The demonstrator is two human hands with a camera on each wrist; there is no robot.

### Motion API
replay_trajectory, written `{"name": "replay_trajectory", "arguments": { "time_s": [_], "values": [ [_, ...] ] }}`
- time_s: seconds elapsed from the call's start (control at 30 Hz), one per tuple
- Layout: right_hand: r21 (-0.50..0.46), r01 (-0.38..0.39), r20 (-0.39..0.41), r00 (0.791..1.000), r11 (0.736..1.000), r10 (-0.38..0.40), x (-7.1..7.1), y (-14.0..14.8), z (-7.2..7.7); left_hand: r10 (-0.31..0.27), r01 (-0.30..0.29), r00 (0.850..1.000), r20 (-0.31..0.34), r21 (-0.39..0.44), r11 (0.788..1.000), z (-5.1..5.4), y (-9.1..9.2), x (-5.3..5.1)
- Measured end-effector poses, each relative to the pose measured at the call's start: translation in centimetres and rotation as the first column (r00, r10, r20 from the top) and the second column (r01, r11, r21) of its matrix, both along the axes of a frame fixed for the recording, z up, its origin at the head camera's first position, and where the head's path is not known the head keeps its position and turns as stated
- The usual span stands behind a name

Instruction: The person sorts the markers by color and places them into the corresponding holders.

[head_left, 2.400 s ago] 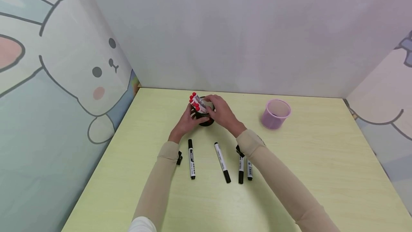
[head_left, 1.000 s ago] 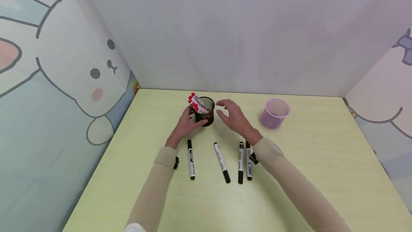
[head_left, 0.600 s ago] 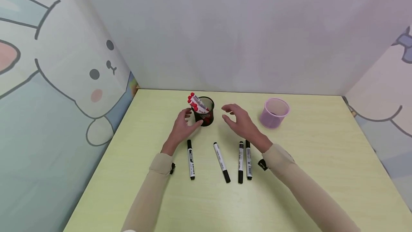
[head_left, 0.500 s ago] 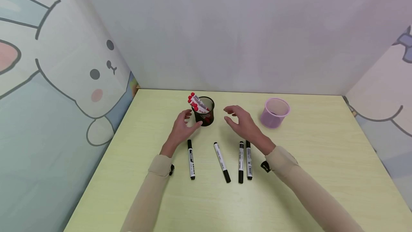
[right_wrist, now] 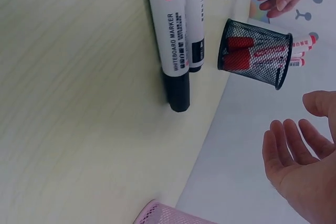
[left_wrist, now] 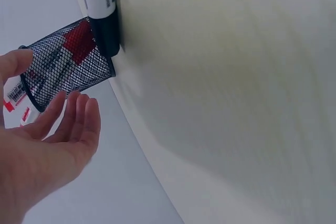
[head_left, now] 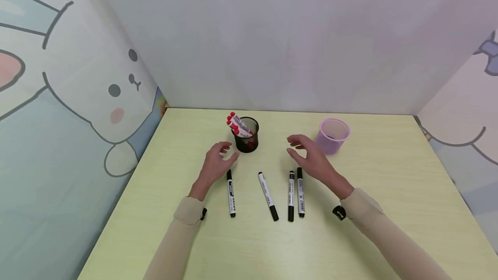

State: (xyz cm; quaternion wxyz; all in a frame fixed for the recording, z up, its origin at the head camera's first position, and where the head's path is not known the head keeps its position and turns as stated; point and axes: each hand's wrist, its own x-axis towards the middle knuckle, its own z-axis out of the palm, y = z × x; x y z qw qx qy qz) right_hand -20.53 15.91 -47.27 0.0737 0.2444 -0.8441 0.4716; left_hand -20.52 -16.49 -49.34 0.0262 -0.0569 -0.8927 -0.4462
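A black mesh pen holder (head_left: 247, 144) stands at the back of the table, with several red-capped whiteboard markers (head_left: 239, 125) leaning left inside it. My left hand (head_left: 215, 163) hovers just in front and left of that holder, fingers loosely bent, touching nothing. Between the two pen holders, my right hand (head_left: 311, 157) is held in the air with relaxed fingers and nothing in its grasp. Several black-capped whiteboard markers lie apart on the table: a left one (head_left: 231, 195), a slanted middle one (head_left: 268, 196), and a pair at right, including the outermost marker (head_left: 301, 193).
A pink mesh pen holder (head_left: 330, 141) stands at the back right, partly behind my right hand. The pale wooden table (head_left: 249, 245) meets a plain grey backdrop (head_left: 292, 55). A cartoon-printed panel (head_left: 85, 90) borders the left side.
My right hand has left the red-capped markers in the black holder and drawn back to the right. My left hand has let go of the holder and pulled back toward me.
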Motion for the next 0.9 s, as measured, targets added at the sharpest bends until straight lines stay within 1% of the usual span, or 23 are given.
{"name": "replay_trajectory", "arguments": {
  "time_s": [0.2, 0.3, 0.4, 0.63, 0.77, 0.83, 0.9],
  "values": [
    [-0.022, 0.009, -0.005, 1.000, 1.000, -0.009, 0.9, 1.9, -0.5, 0.022, -0.023, 1.000, -0.022, -0.039, 0.999, -0.1, -0.1, 1.3],
    [-0.031, 0.020, -0.013, 1.000, 0.999, -0.020, 1.3, 2.9, -0.9, 0.021, -0.023, 0.999, -0.028, -0.055, 0.998, 0.1, 0.0, 1.9],
    [-0.041, 0.036, -0.005, 0.999, 0.999, -0.036, 1.8, 3.8, -1.1, 0.020, -0.022, 0.999, -0.037, -0.067, 0.998, 0.2, 0.0, 2.5],
    [-0.006, 0.090, -0.002, 0.996, 0.996, -0.090, 2.7, 5.8, -1.6, 0.039, -0.046, 0.998, -0.048, -0.155, 0.987, 0.0, -0.3, 4.1],
    [0.017, 0.130, -0.008, 0.992, 0.991, -0.130, 3.1, 7.2, -1.8, 0.024, -0.040, 0.996, -0.089, -0.184, 0.982, -0.1, -0.4, 4.9],
    [0.029, 0.146, -0.009, 0.989, 0.989, -0.146, 3.2, 7.9, -1.8, 0.021, -0.041, 0.995, -0.100, -0.203, 0.978, -0.2, -0.4, 5.2],
    [0.038, 0.158, -0.007, 0.987, 0.987, -0.158, 3.4, 8.5, -1.8, 0.030, -0.053, 0.994, -0.104, -0.225, 0.973, -0.1, -0.4, 5.6]
  ]
}}
